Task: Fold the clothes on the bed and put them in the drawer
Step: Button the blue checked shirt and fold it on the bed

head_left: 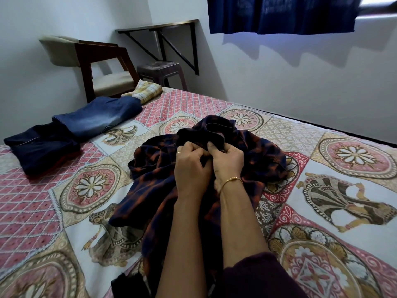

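A crumpled dark navy and orange plaid shirt (150, 186) lies in the middle of the bed (322, 190). My left hand (191, 166) and my right hand (227, 162) sit side by side on it, both gripping bunched fabric near the collar. At the bed's left edge lie a folded dark navy garment (43, 151), folded blue jeans (98, 117) and a folded yellow checked cloth (144, 91) in a row. No drawer is in view.
A wooden chair with a beige seat (96, 67) stands beyond the bed's far left corner, a dark plastic stool (161, 70) beside it under a wall-mounted shelf (159, 26). White walls close the far side; a blue curtain (279, 14) hangs above.
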Demonstrator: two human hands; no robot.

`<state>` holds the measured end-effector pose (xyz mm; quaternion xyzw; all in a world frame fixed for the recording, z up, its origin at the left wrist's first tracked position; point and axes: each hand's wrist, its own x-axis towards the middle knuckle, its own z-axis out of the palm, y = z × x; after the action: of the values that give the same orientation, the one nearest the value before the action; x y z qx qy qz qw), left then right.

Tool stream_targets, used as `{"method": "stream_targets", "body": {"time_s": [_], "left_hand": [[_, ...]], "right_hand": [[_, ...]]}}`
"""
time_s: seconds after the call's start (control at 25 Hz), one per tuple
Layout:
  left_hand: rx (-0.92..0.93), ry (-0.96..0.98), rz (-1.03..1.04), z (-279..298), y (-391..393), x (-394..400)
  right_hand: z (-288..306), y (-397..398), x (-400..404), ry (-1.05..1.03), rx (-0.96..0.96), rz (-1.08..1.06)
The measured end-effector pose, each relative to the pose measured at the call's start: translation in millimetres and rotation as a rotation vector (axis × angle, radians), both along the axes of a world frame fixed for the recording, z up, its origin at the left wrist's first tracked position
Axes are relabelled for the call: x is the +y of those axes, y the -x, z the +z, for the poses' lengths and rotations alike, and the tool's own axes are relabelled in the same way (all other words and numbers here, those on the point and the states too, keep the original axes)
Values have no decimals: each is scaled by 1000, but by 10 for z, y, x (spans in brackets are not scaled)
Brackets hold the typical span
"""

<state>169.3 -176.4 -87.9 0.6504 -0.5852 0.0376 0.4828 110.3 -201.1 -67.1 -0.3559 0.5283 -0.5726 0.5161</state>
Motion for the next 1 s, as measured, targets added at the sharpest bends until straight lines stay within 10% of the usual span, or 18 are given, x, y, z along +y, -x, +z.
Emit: {"method": "stream_targets", "body": {"time_s": [0.56,1.0], "left_hand": [[209,43,20,17,-41,-2],[102,99,-27,21,-111,10]], "right_hand": [[173,112,51,-101,-331,330],[90,22,35,-132,-257,74]]}}
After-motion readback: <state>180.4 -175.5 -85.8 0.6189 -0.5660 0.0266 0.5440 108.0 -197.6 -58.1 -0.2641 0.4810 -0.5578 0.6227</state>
